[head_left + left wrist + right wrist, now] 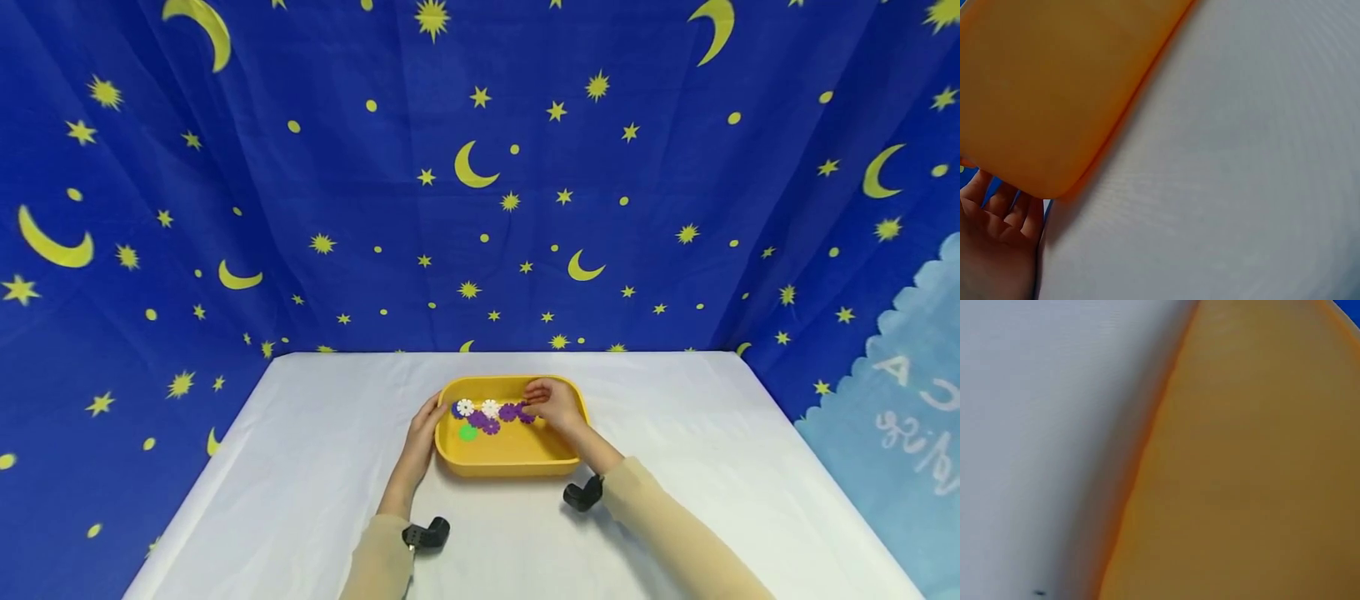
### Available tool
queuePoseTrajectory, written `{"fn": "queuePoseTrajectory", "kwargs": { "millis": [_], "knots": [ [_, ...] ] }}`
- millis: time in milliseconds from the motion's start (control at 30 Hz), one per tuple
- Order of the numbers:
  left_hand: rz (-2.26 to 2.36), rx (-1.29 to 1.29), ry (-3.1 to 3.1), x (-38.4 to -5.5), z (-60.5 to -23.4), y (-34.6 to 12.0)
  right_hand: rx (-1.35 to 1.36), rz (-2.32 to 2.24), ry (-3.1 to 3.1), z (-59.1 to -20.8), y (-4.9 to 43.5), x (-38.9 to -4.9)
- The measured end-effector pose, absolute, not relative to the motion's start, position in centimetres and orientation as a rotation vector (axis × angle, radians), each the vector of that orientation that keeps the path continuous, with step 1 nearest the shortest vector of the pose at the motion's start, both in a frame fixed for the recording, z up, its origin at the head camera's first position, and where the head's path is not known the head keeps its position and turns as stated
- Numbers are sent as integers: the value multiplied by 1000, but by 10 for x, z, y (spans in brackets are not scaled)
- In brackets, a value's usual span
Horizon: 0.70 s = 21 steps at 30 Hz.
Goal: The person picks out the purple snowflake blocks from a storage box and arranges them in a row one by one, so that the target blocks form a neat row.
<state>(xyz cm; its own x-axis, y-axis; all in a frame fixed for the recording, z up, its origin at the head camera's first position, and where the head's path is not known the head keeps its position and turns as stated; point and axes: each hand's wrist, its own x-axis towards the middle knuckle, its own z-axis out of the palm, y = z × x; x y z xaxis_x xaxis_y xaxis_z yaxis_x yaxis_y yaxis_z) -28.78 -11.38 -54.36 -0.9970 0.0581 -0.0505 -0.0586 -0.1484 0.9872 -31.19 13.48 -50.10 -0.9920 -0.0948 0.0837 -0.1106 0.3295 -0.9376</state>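
A yellow tray (495,468) stands on the white table, holding several small notched plastic discs. A white disc (465,407) lies beside a blue one (455,410) at the left. Purple discs (491,427) and another white disc (490,407) lie close together, and a green disc (468,432) is nearer the front. My left hand (422,429) grips the tray's left end, its fingers (1015,209) against the outer wall. My right hand (553,402) reaches over the right side with bent fingers beside a purple disc (525,413); I cannot tell whether it pinches that disc.
White cloth (300,475) covers the table around the tray. Blue fabric (495,225) with yellow moons and stars hangs behind and at the sides. A light blue scalloped panel (900,408) is at the right. Black wrist cameras (427,534) sit on both wrists.
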Motion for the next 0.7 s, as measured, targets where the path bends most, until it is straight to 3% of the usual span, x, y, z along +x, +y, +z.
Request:
{"fn": "queuePoseTrajectory", "kwargs": {
  "millis": [700],
  "knots": [
    [2281, 34, 2050, -285, -541, -113, 220, 1406, -2864, -507, 131, -311]
  ]
}}
